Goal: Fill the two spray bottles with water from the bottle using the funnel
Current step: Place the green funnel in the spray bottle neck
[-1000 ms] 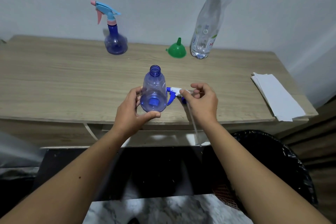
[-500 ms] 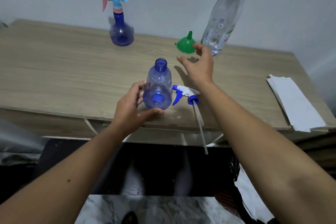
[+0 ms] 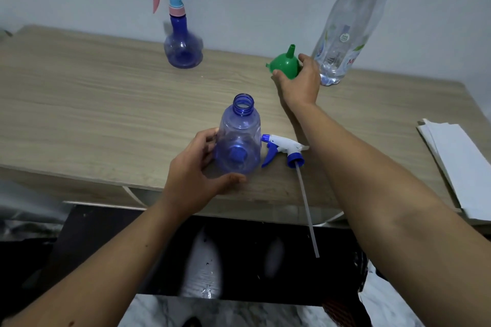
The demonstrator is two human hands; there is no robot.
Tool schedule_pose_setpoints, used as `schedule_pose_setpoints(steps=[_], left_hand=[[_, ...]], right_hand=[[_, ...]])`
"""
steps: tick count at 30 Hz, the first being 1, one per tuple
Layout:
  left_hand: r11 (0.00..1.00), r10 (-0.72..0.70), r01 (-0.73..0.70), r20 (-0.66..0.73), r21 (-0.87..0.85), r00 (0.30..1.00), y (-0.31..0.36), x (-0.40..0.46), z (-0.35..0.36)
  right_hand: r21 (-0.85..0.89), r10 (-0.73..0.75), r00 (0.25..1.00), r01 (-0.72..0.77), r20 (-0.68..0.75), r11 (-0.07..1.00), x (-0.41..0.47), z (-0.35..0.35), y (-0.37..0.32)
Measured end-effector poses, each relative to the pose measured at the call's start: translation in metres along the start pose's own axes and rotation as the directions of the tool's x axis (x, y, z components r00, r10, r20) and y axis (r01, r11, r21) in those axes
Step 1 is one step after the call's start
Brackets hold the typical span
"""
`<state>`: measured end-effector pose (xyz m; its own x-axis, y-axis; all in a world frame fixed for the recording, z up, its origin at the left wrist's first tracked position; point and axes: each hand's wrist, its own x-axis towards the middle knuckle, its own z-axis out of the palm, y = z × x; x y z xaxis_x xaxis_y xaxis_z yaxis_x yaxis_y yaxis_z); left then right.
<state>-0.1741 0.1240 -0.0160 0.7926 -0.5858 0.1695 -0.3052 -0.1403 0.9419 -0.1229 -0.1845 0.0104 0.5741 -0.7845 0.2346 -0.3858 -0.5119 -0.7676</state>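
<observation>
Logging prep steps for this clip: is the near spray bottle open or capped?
Open. The near spray bottle stands upright with a bare threaded neck; its trigger head lies on the table beside it.

The table (image 3: 106, 103) is covered in pale wood grain with a matt, smooth look. The open bottle (image 3: 239, 138) is made of clear blue plastic, shiny and smooth. The far spray bottle (image 3: 182, 48) is made of the same shiny blue plastic. The funnel (image 3: 285, 65) is made of smooth green plastic. The water bottle (image 3: 342, 42) is made of thin clear plastic, creased. The sheets (image 3: 462, 164) look like matt white paper.
</observation>
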Motion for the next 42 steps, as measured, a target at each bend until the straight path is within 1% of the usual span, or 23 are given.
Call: schedule_pose_setpoints(steps=[5, 10, 14, 17, 22, 26, 28, 32, 37, 42], left_hand=[[1.000, 0.003, -0.003, -0.010, 0.018, 1.000, -0.001, 0.001, 0.002], [1.000, 0.003, -0.003, -0.015, 0.021, 1.000, -0.001, 0.001, 0.000], [1.000, 0.004, -0.004, -0.008, 0.010, 1.000, -0.001, 0.001, 0.000], [1.000, -0.001, 0.001, -0.008, 0.008, 1.000, -0.001, 0.000, 0.000], [1.000, -0.027, 0.027, 0.002, 0.006, 1.000, 0.002, -0.001, 0.000], [0.998, -0.051, 0.051, -0.002, 0.031, 0.999, 0.003, -0.001, -0.001], [0.998, -0.058, 0.058, -0.003, 0.040, 0.998, 0.006, -0.002, -0.002], [0.996, -0.090, 0.090, -0.008, 0.018, 0.996, 0.009, -0.005, -0.001], [0.995, -0.098, 0.098, -0.005, 0.020, 0.995, 0.012, -0.006, -0.001], [0.995, -0.096, 0.096, -0.010, 0.011, 0.995, 0.015, -0.006, -0.001]], right_hand=[[-0.071, 0.019, 1.000, -0.019, -0.004, 0.997, 0.009, 0.007, 0.004], [-0.077, 0.030, 0.999, -0.029, 0.014, 0.997, 0.005, 0.006, 0.004], [-0.072, 0.002, 0.999, 0.001, 0.046, 0.997, 0.001, 0.001, 0.005], [-0.028, -0.025, 0.999, 0.025, 0.030, 0.999, -0.007, -0.003, 0.002], [0.104, -0.041, 0.999, 0.039, 0.013, 0.994, -0.023, -0.021, -0.004], [0.172, -0.114, 0.991, 0.102, 0.063, 0.980, -0.037, -0.042, -0.010], [0.206, -0.166, 0.984, 0.150, 0.061, 0.967, -0.045, -0.056, -0.015], [0.246, -0.246, 0.966, 0.219, 0.085, 0.944, -0.064, -0.085, -0.030], [0.324, -0.298, 0.945, 0.242, 0.133, 0.914, -0.089, -0.119, -0.051], [0.381, -0.341, 0.926, 0.261, 0.161, 0.887, -0.112, -0.137, -0.067]])
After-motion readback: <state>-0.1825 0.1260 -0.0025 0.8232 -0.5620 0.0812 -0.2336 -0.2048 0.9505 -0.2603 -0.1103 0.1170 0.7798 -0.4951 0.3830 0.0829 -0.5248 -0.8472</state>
